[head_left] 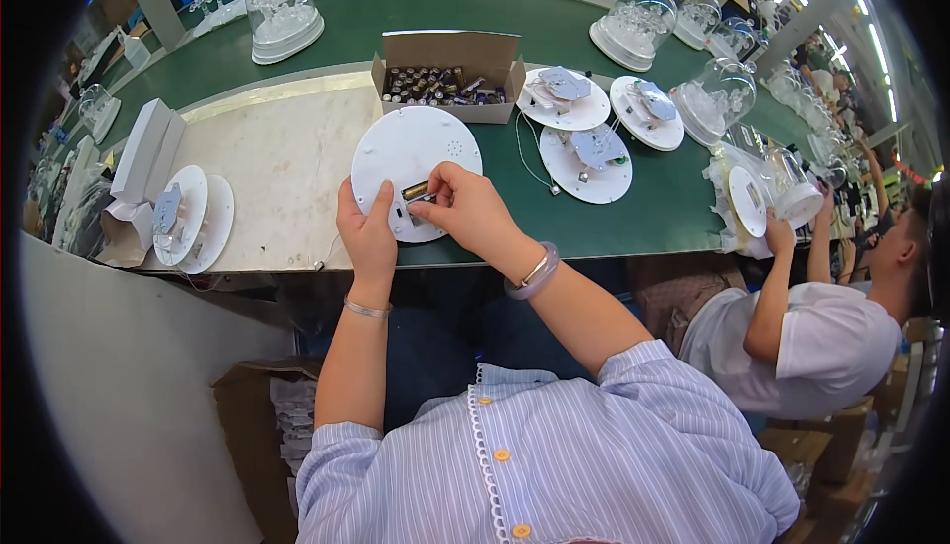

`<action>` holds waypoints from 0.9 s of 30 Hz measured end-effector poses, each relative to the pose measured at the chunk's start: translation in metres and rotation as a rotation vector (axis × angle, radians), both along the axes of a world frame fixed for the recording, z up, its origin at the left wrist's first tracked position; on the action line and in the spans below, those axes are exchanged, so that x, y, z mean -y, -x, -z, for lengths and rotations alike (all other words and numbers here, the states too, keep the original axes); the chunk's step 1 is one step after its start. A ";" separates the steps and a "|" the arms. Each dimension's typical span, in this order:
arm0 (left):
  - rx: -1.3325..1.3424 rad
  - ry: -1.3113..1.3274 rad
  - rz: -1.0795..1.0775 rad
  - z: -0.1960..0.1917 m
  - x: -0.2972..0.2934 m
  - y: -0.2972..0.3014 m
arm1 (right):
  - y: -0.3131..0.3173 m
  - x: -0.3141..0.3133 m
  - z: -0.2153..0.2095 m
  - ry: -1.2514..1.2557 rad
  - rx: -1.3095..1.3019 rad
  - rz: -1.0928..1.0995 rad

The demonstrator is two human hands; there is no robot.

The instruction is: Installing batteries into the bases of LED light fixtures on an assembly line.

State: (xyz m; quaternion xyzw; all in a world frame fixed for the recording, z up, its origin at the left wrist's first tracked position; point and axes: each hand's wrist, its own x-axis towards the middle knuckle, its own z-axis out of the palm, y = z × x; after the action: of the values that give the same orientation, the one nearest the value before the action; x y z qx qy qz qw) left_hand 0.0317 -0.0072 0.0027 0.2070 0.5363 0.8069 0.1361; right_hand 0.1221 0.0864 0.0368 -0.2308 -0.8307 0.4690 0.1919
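Note:
A round white plastic base [411,153] lies upside down on the pale work board [277,168]. My left hand [366,232] grips its near edge, thumb resting on the disc. My right hand [470,210] pinches a small gold-coloured battery [416,189] at the base's battery slot. Behind the disc stands an open cardboard box [450,59] holding several batteries [435,85].
Three more white discs [584,138] with wiring lie to the right on the green belt [515,20]. Clear plastic domes [284,12] stand further back. Two discs [188,216] and a white box [146,148] sit at left. Another person [811,331] works at the right.

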 end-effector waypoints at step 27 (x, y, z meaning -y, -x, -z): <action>0.155 -0.186 0.000 -0.027 0.002 -0.054 | -0.016 -0.004 -0.013 0.610 -0.380 0.009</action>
State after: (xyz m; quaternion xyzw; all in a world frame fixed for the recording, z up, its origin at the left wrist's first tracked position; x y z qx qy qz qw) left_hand 0.0854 -0.0094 0.0301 0.1558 0.4468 0.8668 0.1573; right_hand 0.1382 0.0900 0.0499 -0.1900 -0.6011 0.7288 0.2672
